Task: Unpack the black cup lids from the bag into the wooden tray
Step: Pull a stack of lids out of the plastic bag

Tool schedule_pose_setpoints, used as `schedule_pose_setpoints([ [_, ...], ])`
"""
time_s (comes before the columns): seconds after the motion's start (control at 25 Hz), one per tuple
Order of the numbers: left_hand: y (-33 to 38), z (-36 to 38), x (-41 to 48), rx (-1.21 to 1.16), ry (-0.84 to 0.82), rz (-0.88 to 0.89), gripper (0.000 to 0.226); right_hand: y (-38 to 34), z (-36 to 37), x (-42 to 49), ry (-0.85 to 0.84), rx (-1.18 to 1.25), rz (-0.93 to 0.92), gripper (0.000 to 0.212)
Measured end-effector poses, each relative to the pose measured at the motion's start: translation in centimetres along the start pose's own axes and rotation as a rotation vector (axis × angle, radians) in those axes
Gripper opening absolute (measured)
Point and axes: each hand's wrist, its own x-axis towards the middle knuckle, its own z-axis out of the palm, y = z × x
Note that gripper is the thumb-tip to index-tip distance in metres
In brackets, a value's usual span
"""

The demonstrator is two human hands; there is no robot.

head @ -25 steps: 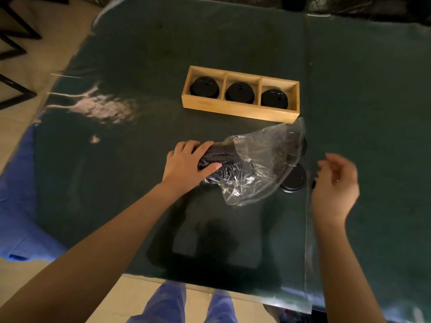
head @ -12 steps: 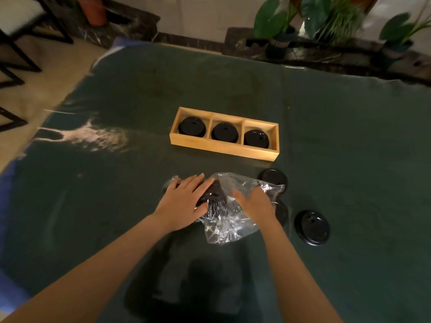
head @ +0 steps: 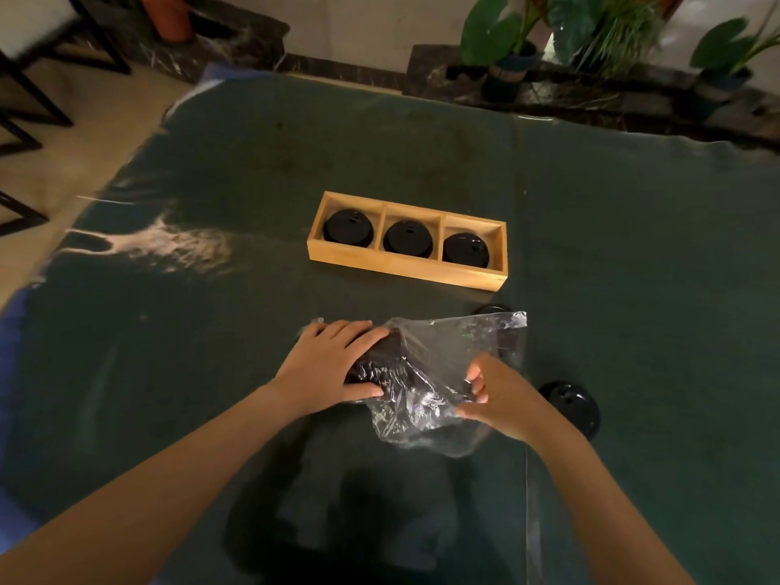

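Head view: your left hand (head: 327, 365) clamps the lid stack (head: 382, 367) through the bag (head: 447, 373), right hand (head: 498, 396) pinches the bag's mouth; wooden tray (head: 405, 270) beyond. Risk: film slips, lids spill among loose lids (head: 570, 405)

Tray (head: 405, 270) on the surface (head: 253, 331), past the bag (head: 443, 373); three compartments in a row, one lid in each: left (head: 348, 228), middle (head: 407, 239), right (head: 466, 249). Bag nearer, lying between left hand (head: 327, 367) and right hand (head: 502, 399), stack of lids (head: 380, 365) inside. Loose lid (head: 572, 405) right of the bag; another (head: 491, 309) behind it, partly hidden. Plants (head: 591, 31) beyond the far edge.
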Motion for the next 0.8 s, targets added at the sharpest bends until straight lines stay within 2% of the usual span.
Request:
schedule_pose_setpoints([
  [0.12, -0.4, 0.1, -0.1, 0.000, 0.023, 0.013, 0.078, 2.0, 0.5, -0.8, 0.242, -0.398, -0.087, 0.049],
  [0.16, -0.4, 0.1, 0.0, -0.008, 0.030, 0.013, 0.077, 3.0, 0.3, -1.1, 0.273, -0.504, -0.017, 0.049],
  [0.24, -0.3, 0.1, 0.0, -0.002, 0.031, 0.011, 0.077, 4.7, -0.7, -1.9, 0.232, -0.570, 0.204, 0.038],
  [0.28, -0.2, 0.1, 0.0, 0.007, 0.034, 0.013, 0.077, 5.2, -1.3, -2.4, 0.255, -0.541, 0.268, 0.029],
  [0.36, -0.1, 0.2, -0.1, 0.016, 0.056, 0.019, 0.077, 4.7, -1.6, -2.9, 0.513, -0.333, 0.162, 0.013],
  [0.44, 0.0, 0.2, -0.1, 0.014, 0.078, 0.022, 0.076, 2.9, -1.0, -2.7, 0.737, -0.163, 0.054, 0.024],
  [0.48, 0.0, 0.2, -0.2, 0.015, 0.082, 0.023, 0.076, 1.8, -0.8, -2.1, 0.725, -0.091, 0.104, 0.029],
  [0.56, 0.1, 0.2, -0.2, 0.018, 0.085, 0.025, 0.076, 0.6, -0.1, -0.7, 0.466, -0.011, 0.302, 0.043],
  [0.64, 0.2, 0.2, -0.2, 0.018, 0.081, 0.021, 0.077, 0.1, 0.2, 0.5, 0.270, 0.200, 0.361, 0.038],
  [0.72, 0.3, 0.1, -0.2, 0.020, 0.076, 0.016, 0.077, -0.6, -0.3, 0.5, 0.265, 0.469, 0.330, 0.017],
  [0.8, 0.4, 0.1, -0.4, 0.027, 0.074, 0.014, 0.079, -0.7, -1.0, -0.6, 0.355, 0.570, 0.180, 0.015],
])
